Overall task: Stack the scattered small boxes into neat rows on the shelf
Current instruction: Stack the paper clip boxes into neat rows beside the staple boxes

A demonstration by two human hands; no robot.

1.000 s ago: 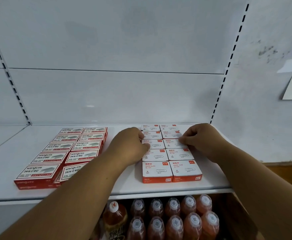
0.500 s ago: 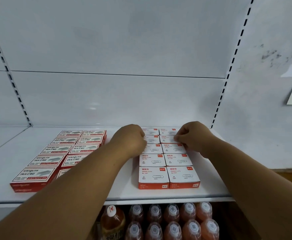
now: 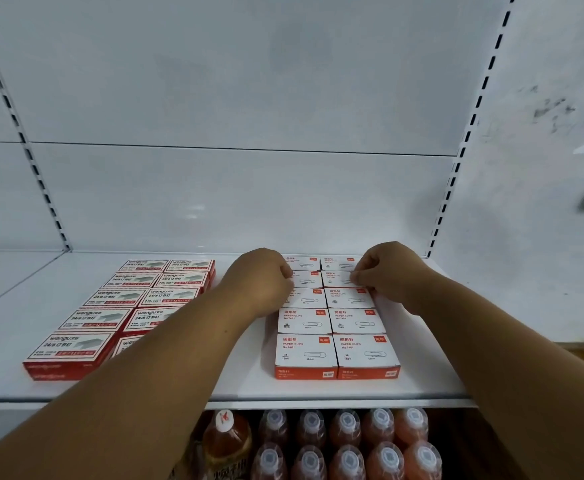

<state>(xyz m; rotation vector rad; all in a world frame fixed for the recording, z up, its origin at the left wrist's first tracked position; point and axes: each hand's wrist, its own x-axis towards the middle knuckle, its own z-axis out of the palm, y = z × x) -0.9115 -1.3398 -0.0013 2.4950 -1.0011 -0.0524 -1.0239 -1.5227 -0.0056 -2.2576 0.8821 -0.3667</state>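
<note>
Right now both my hands sit at the far end of the paper-clip boxes (image 3: 332,318), which run in two columns from the near edge of the shelf (image 3: 318,389) toward the back panel. My left hand (image 3: 261,280) presses against the left flank of the left column with its fingers curled; my right hand (image 3: 387,271) does the same on the right flank, fingertips (image 3: 354,278) pinching the edge of the second box from the far end. Since the long axis runs near to far, I judge the next squeeze should go sideways, inward. To the left, well apart, lie the staple boxes (image 3: 124,306).
</note>
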